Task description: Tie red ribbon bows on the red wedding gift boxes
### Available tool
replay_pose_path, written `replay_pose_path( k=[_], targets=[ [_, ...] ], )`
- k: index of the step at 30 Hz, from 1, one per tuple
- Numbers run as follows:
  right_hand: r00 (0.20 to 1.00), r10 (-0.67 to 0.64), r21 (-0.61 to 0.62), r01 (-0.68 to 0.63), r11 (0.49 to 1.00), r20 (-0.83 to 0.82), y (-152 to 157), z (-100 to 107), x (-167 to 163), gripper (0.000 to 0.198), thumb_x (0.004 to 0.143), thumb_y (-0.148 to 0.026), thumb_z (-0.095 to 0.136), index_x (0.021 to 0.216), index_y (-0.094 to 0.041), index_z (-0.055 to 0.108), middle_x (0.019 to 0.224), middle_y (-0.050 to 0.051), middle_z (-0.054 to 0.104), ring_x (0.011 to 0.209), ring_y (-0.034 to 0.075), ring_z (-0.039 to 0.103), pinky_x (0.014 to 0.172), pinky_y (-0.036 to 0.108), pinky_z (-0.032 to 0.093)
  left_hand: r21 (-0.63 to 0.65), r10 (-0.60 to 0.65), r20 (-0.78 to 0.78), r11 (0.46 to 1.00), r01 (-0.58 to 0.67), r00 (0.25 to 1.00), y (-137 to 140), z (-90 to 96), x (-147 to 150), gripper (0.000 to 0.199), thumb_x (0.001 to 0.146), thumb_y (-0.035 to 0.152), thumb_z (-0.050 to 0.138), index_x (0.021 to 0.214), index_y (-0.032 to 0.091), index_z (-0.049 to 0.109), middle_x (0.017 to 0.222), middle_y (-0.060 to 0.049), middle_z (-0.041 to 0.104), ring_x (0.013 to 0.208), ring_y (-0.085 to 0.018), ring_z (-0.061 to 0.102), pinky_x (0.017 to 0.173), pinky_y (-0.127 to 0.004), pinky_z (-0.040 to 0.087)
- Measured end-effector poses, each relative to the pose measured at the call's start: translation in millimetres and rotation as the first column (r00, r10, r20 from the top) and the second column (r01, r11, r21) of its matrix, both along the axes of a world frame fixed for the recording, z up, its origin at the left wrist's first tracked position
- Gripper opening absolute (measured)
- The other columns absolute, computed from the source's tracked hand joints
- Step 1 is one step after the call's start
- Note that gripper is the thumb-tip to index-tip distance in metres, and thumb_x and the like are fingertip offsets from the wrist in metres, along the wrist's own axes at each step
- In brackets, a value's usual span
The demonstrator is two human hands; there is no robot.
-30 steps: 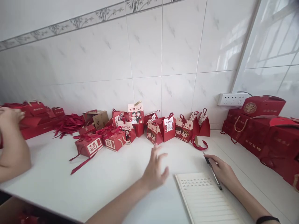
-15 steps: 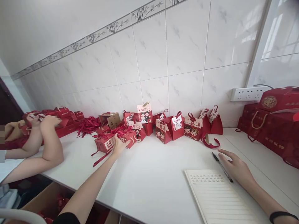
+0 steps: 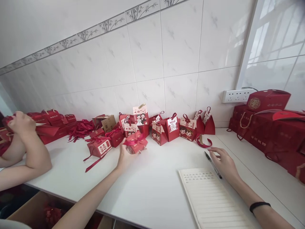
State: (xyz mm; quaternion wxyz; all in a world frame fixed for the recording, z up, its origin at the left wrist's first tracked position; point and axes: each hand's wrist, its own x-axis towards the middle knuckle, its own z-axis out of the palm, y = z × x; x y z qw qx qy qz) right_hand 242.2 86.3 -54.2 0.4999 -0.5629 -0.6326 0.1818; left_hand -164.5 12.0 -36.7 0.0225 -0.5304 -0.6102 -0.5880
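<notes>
My left hand grips a small red gift box with a ribbon on top, thumb in front and fingers partly hidden by it. Left of it on the table lies another red gift box with a white double-happiness label and a trailing ribbon. My right hand rests on the table beside a black pen, fingers loosely bent and apart, holding nothing. An open lined notebook with rows of handwriting near its top lies below the pen.
Several red gift boxes stand along the tiled wall. Larger red boxes are stacked at right under a socket strip. A heap of red ribbons lies at left, near another person's arms.
My left hand has moved the gift box rightward, away from the labelled box beside it. My right hand's fingers have bent a little. The whole view has shifted toward the right.
</notes>
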Motion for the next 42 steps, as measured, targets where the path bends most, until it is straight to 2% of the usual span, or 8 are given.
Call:
replay_pose_path(
  k=[5, 7, 11, 16, 22, 27, 33, 42],
  targets=[
    [0.953, 0.255, 0.023, -0.255, 0.967, -0.162, -13, 20, -38, 0.038, 0.072, -0.053, 0.047, 0.077, -0.018, 0.061, 0.094, 0.01, 0.06, 0.09, 0.026, 0.056, 0.077, 0.038, 0.048, 0.004, -0.358, -0.232, 0.929, 0.369, 0.904, 14, -6.0, 91, 0.1, 0.052, 0.022, 0.079, 0.134, 0.029, 0.022, 0.133, -0.011, 0.034, 0.129, -0.032, 0.036, 0.105, -0.051, 0.036],
    [0.877, 0.371, -0.026, -0.397, 0.918, -0.305, -13, 29, -54, 0.038, 0.076, -0.055, 0.049, 0.081, -0.018, 0.059, 0.094, 0.009, 0.059, 0.091, 0.025, 0.054, 0.077, 0.037, 0.048, 0.002, -0.472, -0.207, 0.876, 0.483, 0.857, 26, -5.3, 129, 0.1, 0.053, 0.016, 0.076, 0.136, 0.025, 0.02, 0.133, -0.013, 0.034, 0.128, -0.031, 0.038, 0.105, -0.049, 0.037],
    [0.822, 0.4, -0.035, -0.451, 0.892, -0.406, -6, 37, -64, 0.041, 0.085, -0.058, 0.04, 0.087, -0.021, 0.055, 0.098, 0.007, 0.059, 0.093, 0.023, 0.055, 0.075, 0.033, 0.049, -0.003, -0.596, 0.001, 0.803, 0.596, 0.803, 40, -11.5, 169, 0.094, 0.057, 0.008, 0.068, 0.137, 0.024, 0.02, 0.134, -0.014, 0.036, 0.125, -0.029, 0.042, 0.103, -0.046, 0.038],
    [0.776, 0.409, -0.05, -0.49, 0.87, -0.48, -12, 26, -53, 0.053, 0.08, -0.069, 0.039, 0.079, -0.019, 0.055, 0.085, 0.008, 0.058, 0.084, 0.022, 0.056, 0.069, 0.033, 0.051, -0.074, -0.695, 0.048, 0.714, 0.696, 0.718, 40, -20.1, 161, 0.093, 0.062, 0.012, 0.068, 0.139, 0.029, 0.018, 0.14, -0.011, 0.034, 0.131, -0.028, 0.036, 0.108, -0.047, 0.033],
    [0.76, 0.431, -0.049, -0.516, 0.855, -0.486, -16, 25, -51, 0.049, 0.074, -0.067, 0.053, 0.078, -0.018, 0.054, 0.083, 0.004, 0.055, 0.082, 0.019, 0.054, 0.07, 0.033, 0.051, -0.145, -0.712, 0.0, 0.695, 0.704, 0.702, 36, -12.1, 153, 0.098, 0.065, 0.019, 0.071, 0.143, 0.033, 0.014, 0.146, -0.009, 0.028, 0.135, -0.03, 0.028, 0.11, -0.049, 0.029],
    [0.746, 0.449, -0.041, -0.535, 0.844, -0.492, -17, 27, -49, 0.049, 0.075, -0.065, 0.054, 0.075, -0.017, 0.054, 0.081, 0.004, 0.054, 0.082, 0.018, 0.054, 0.071, 0.033, 0.051, -0.171, -0.745, 0.115, 0.637, 0.752, 0.657, 31, -5.0, 153, 0.097, 0.066, 0.023, 0.071, 0.144, 0.03, 0.014, 0.149, -0.009, 0.023, 0.136, -0.029, 0.027, 0.111, -0.046, 0.027],
    [0.699, 0.506, -0.065, -0.615, 0.786, -0.505, -24, 33, -48, 0.052, 0.074, -0.068, 0.052, 0.072, -0.016, 0.055, 0.082, 0.005, 0.056, 0.084, 0.018, 0.054, 0.075, 0.034, 0.051, -0.129, -0.651, 0.203, 0.723, 0.679, 0.732, 33, -1.5, 155, 0.078, 0.074, 0.033, 0.067, 0.141, 0.03, 0.027, 0.141, -0.007, 0.036, 0.134, -0.025, 0.031, 0.11, -0.042, 0.03],
    [0.727, 0.553, -0.073, -0.629, 0.774, -0.408, -27, 35, -48, 0.034, 0.075, -0.049, 0.062, 0.072, -0.017, 0.052, 0.077, 0.001, 0.053, 0.077, 0.015, 0.053, 0.079, 0.034, 0.047, -0.125, -0.615, 0.329, 0.724, 0.678, 0.717, 35, -3.1, 156, 0.077, 0.074, 0.038, 0.067, 0.139, 0.029, 0.029, 0.14, -0.007, 0.039, 0.128, -0.024, 0.04, 0.098, -0.034, 0.044]
  ],
)
